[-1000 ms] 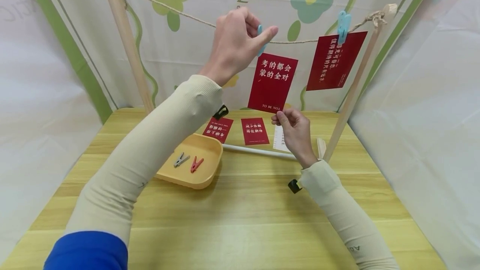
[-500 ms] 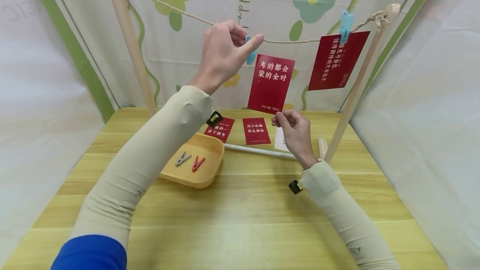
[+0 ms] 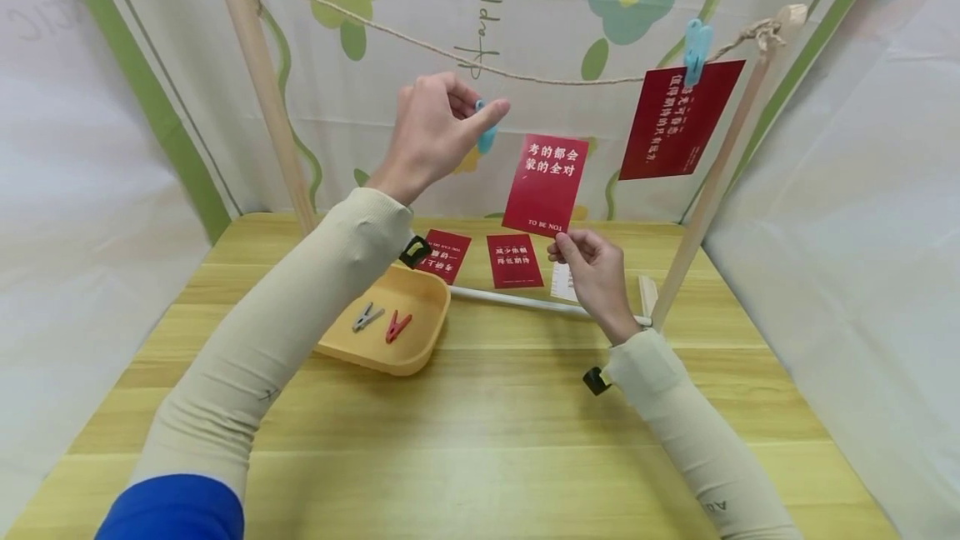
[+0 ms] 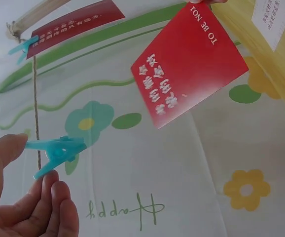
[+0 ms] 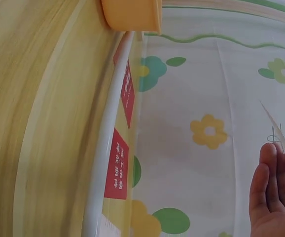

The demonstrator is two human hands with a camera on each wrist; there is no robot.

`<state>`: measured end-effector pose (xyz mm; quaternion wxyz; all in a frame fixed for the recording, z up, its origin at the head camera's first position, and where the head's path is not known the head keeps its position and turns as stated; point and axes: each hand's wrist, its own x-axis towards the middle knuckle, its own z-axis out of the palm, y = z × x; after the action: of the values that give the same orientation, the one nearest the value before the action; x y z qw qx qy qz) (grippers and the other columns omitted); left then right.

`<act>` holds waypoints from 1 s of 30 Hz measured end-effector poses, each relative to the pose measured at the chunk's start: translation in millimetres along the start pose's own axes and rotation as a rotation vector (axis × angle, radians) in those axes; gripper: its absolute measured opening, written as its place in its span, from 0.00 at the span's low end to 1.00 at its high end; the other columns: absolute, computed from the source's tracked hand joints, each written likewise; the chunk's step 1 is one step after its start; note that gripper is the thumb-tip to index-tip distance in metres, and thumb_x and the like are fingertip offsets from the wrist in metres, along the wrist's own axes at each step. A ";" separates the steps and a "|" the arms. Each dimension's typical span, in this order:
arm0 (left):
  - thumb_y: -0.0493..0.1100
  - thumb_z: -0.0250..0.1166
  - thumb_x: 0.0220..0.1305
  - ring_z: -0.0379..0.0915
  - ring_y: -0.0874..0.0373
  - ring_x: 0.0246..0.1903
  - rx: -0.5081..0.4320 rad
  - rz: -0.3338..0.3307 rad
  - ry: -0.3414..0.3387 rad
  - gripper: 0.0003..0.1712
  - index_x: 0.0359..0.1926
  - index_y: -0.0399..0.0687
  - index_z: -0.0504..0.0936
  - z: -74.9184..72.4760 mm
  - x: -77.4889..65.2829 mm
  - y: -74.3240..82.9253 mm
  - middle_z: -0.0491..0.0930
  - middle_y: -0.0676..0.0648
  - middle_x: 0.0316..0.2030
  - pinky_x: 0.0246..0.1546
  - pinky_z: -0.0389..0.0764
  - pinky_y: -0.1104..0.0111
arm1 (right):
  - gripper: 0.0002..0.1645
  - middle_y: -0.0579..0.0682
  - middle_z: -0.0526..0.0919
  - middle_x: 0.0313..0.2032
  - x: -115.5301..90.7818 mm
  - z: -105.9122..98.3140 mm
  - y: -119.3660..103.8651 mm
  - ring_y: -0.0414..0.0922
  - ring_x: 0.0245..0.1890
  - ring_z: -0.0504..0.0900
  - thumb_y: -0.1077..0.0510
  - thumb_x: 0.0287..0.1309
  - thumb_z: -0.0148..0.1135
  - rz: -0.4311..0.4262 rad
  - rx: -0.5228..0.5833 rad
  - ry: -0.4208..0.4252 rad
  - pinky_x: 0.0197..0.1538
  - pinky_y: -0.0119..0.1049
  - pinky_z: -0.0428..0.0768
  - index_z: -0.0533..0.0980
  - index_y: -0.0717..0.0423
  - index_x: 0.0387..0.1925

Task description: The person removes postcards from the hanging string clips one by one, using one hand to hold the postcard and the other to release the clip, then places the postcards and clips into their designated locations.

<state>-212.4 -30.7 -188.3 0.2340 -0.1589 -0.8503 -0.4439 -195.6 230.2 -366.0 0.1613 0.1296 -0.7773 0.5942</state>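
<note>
My left hand [image 3: 438, 130] pinches a light blue clothespin [image 4: 58, 151] by its two handles, just below the rope [image 3: 405, 37]. In the left wrist view the thumb and fingertips sit on the handle ends. Lower right of it, my right hand [image 3: 596, 277] holds a red card [image 3: 546, 186] by its bottom corner between thumb and fingers. The card's white lettering faces me and its top edge is apart from both rope and clothespin. Near the right post, a second blue clothespin [image 3: 696, 52] clips another red card [image 3: 681, 122] to the rope.
Wooden posts stand left [image 3: 258, 82] and right [image 3: 723, 165], with a white bar [image 3: 510, 300] low between them. Behind it lie red cards [image 3: 515, 261] and a white card [image 3: 562, 282]. A yellow tray [image 3: 420, 348] holds a grey clothespin [image 3: 367, 317] and a red clothespin [image 3: 398, 327].
My left hand has come down and left from the rope, with the clothespin still pinched. My right hand has lowered the card slightly.
</note>
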 end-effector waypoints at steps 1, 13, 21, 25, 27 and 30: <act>0.56 0.72 0.69 0.85 0.55 0.41 0.002 -0.004 -0.002 0.25 0.47 0.36 0.87 -0.5 -0.5 -1.8 0.90 0.41 0.43 0.48 0.85 0.68 | 0.21 0.67 0.88 0.46 -0.1 -0.2 0.8 0.38 0.41 0.89 0.52 0.76 0.62 0.000 -0.003 -0.002 0.51 0.28 0.87 0.80 0.69 0.52; 0.57 0.70 0.71 0.81 0.53 0.40 0.063 -0.108 -0.093 0.25 0.47 0.37 0.87 -8.1 -12.0 -26.2 0.88 0.40 0.43 0.41 0.82 0.69 | 0.23 0.61 0.90 0.43 -4.6 -2.4 5.6 0.36 0.38 0.89 0.49 0.76 0.61 0.024 -0.055 -0.011 0.46 0.28 0.87 0.81 0.69 0.52; 0.57 0.70 0.71 0.81 0.52 0.36 0.108 -0.158 -0.167 0.25 0.46 0.37 0.89 -10.5 -22.8 -49.4 0.89 0.40 0.41 0.36 0.81 0.68 | 0.22 0.61 0.90 0.43 -8.5 -5.4 6.5 0.40 0.39 0.90 0.49 0.77 0.61 0.039 -0.058 -0.038 0.48 0.29 0.87 0.82 0.67 0.50; 0.57 0.70 0.72 0.77 0.54 0.31 0.122 -0.179 -0.216 0.22 0.43 0.40 0.90 -11.1 -29.5 -59.6 0.88 0.43 0.36 0.29 0.77 0.69 | 0.21 0.58 0.90 0.41 -9.7 -8.5 8.5 0.38 0.37 0.90 0.50 0.77 0.60 0.040 -0.039 -0.048 0.48 0.32 0.88 0.83 0.66 0.50; 0.56 0.70 0.71 0.74 0.55 0.27 0.127 -0.180 -0.231 0.21 0.41 0.42 0.91 -10.6 -32.7 -64.5 0.87 0.44 0.32 0.25 0.73 0.69 | 0.21 0.57 0.90 0.40 -10.4 -10.0 9.8 0.37 0.36 0.90 0.50 0.77 0.60 0.039 -0.034 -0.052 0.47 0.32 0.88 0.83 0.67 0.50; 0.56 0.71 0.71 0.71 0.57 0.24 0.134 -0.183 -0.249 0.20 0.40 0.43 0.92 -9.4 -37.2 -71.6 0.87 0.46 0.28 0.23 0.70 0.70 | 0.22 0.56 0.90 0.39 -12.0 -12.2 11.0 0.36 0.35 0.89 0.50 0.78 0.60 0.041 -0.034 -0.058 0.46 0.31 0.88 0.82 0.68 0.49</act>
<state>-212.9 -80.6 -252.4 0.0952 -0.1186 -0.9114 -0.3824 -187.7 245.0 -377.6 0.1286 0.1278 -0.7941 0.5801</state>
